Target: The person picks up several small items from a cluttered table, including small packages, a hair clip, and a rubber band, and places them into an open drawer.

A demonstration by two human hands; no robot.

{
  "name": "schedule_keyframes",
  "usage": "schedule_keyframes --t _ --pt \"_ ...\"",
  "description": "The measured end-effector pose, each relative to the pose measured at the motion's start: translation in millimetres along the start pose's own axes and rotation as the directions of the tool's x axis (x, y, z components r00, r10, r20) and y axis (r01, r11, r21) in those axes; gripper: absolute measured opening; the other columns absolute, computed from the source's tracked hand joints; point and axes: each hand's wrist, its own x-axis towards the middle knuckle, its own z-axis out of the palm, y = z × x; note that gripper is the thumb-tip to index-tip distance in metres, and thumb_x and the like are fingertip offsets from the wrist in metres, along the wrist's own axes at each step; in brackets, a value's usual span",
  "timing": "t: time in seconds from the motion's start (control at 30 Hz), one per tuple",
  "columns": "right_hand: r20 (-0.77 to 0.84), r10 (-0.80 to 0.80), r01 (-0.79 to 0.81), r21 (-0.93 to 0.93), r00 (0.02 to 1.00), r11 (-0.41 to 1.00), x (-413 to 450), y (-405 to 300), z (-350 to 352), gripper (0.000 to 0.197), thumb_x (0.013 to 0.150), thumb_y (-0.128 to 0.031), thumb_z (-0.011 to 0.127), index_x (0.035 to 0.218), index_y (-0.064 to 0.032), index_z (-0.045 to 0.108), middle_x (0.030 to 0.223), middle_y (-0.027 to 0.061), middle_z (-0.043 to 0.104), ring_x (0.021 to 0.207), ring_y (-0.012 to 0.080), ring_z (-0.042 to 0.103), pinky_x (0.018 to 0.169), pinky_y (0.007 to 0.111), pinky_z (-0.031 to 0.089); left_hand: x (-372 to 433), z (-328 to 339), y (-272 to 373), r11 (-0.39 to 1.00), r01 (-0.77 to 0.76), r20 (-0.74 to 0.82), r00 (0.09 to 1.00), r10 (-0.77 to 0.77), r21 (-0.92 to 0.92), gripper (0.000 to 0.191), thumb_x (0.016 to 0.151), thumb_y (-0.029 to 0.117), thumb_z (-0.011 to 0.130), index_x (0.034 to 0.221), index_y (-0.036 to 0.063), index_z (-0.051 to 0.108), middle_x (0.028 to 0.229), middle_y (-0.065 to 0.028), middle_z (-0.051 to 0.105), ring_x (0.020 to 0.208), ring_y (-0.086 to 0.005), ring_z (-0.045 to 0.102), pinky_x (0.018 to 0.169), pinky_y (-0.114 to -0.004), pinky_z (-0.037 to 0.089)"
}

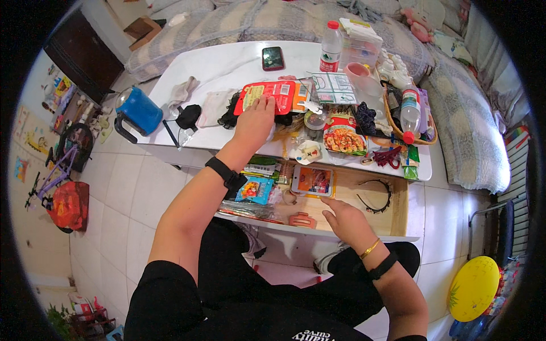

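Observation:
My left hand (pixel 257 118) lies over a red food packet (pixel 279 94) on the white table (pixel 204 64); its thumb is hidden, so a grip cannot be made out. Under and beside that packet are an orange packet (pixel 301 94) and black lacy fabric (pixel 230 114). My right hand (pixel 349 222) is over the open wooden drawer (pixel 354 204), thumb and forefinger apart. Its forefinger reaches the lower edge of a flat white-framed item with a colourful picture (pixel 313 180). Nearby in the drawer are a pink claw hair clip (pixel 303 220), a blue snack packet (pixel 255 190) and a dark headband (pixel 377 197).
A blue electric kettle (pixel 143 111) stands at the table's left edge. Toward the back are a phone (pixel 273 58) and an upright water bottle (pixel 331 47). On the right, a wicker basket (pixel 431 138) holds another bottle (pixel 410 111). A red-and-orange noodle packet (pixel 344 135) lies near the front.

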Motion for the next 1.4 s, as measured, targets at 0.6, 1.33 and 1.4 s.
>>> schedule_keyframes --t 0.6,1.33,1.4 --pt "0.003 0.001 -0.001 -0.019 1.0 1.0 -4.3 9.1 3.1 0.044 0.119 -0.033 0.072 0.158 -0.0138 0.073 0.13 0.0234 0.087 0.119 0.0429 0.084 0.099 0.055 0.069 46.7 -45.2 -54.9 0.993 -0.065 -0.321 0.942 0.094 0.099 0.052 0.108 0.008 0.068 0.16 0.0047 0.072 0.153 -0.0182 0.084 0.117 -0.0289 0.09 0.09 -0.04 0.073" --pt "-0.059 0.064 -0.061 0.053 0.996 0.997 -18.6 15.3 1.4 0.064 0.116 -0.033 0.079 0.172 -0.0102 0.06 0.136 0.024 0.086 0.121 0.0451 0.083 0.103 0.056 0.066 -78.1 -184.9 61.0 0.811 -0.518 -0.3 0.847 0.44 -0.272 0.037 0.103 0.007 0.074 0.138 0.0055 0.083 0.129 -0.0152 0.089 0.111 -0.0329 0.089 0.091 -0.043 0.073" --pt "-0.086 0.111 -0.103 0.097 0.99 0.99 -21.7 15.8 -2.8 0.07 0.114 -0.035 0.082 0.175 -0.0088 0.057 0.138 0.0259 0.086 0.124 0.0457 0.083 0.106 0.055 0.066 -89.7 -175.0 77.5 0.794 -0.53 -0.207 0.848 0.488 -0.299 0.037 0.102 0.009 0.074 0.139 0.0065 0.082 0.128 -0.0139 0.089 0.11 -0.0316 0.089 0.09 -0.042 0.072"
